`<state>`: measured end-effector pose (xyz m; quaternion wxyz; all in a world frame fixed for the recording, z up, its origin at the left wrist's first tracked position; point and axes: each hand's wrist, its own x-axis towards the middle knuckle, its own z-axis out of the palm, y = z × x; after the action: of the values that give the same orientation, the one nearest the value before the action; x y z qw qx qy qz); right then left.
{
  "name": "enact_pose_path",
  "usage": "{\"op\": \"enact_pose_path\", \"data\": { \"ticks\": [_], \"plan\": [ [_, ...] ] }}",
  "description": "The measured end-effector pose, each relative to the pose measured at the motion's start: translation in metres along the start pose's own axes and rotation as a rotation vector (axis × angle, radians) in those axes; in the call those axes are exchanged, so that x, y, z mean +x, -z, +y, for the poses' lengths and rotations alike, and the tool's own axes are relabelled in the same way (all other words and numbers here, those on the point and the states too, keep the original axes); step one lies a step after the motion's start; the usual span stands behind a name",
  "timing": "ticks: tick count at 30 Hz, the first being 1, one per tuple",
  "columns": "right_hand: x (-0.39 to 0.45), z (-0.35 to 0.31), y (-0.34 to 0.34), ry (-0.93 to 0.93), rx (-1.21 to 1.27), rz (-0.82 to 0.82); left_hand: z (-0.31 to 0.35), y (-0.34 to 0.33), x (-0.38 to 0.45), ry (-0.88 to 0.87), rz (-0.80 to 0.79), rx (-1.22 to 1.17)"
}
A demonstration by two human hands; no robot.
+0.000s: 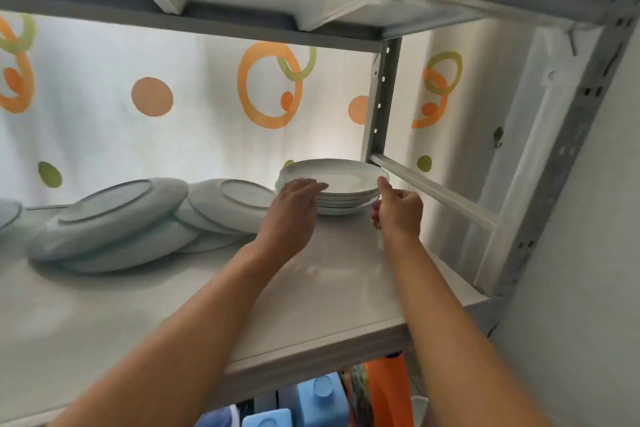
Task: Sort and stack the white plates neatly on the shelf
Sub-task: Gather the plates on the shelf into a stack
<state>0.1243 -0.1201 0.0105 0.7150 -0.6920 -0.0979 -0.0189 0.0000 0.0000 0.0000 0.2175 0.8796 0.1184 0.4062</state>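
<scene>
A neat stack of several white plates [337, 184] stands upright at the back right of the white shelf [173, 305]. My left hand [294, 208] reaches to the stack's left rim with fingers spread, touching the top plate's edge. My right hand [398, 208] is at the stack's right rim, forefinger and thumb pinching the top plate's edge. To the left lie several white plates upside down and overlapping: a large leaning pile [110, 218] and a smaller pile [232, 204].
A metal shelf upright [381, 97] and a side rail [433, 191] stand just right of the stack. Another shelf board [207, 21] runs overhead. A curtain with orange and green circles [270, 87] hangs behind. Blue containers [322, 399] sit below the shelf.
</scene>
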Motion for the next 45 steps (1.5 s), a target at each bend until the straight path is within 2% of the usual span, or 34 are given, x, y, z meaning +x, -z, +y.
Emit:
{"op": "enact_pose_path", "data": {
  "ticks": [4,15,20,23,27,31,36,40,45],
  "plan": [
    [0.001,0.005,-0.002,-0.004,-0.104,-0.073,-0.003,-0.004,-0.004,-0.044,-0.056,0.086],
    [-0.004,-0.002,0.002,-0.019,0.005,-0.175,0.015,0.004,-0.001,-0.037,0.035,-0.013],
    [-0.007,-0.003,0.009,-0.069,0.175,-0.255,0.023,0.014,-0.004,-0.03,0.052,-0.094],
    [-0.012,-0.004,0.013,-0.052,0.196,-0.237,0.023,0.02,-0.004,-0.003,0.092,-0.126],
    [-0.022,-0.012,0.024,-0.03,0.288,-0.147,0.014,0.031,-0.002,0.035,0.25,-0.199],
    [-0.037,-0.019,0.037,0.043,0.231,-0.142,0.016,0.048,-0.002,0.155,0.369,-0.268],
    [-0.06,-0.038,0.064,0.125,0.161,-0.175,0.023,0.068,-0.011,0.368,0.311,-0.534],
    [-0.074,-0.051,0.086,0.213,0.042,-0.207,0.044,0.083,-0.038,0.336,0.327,-0.686],
    [-0.085,-0.06,0.094,0.313,-0.05,-0.27,0.041,0.106,-0.044,0.295,0.259,-0.539]
  ]
}}
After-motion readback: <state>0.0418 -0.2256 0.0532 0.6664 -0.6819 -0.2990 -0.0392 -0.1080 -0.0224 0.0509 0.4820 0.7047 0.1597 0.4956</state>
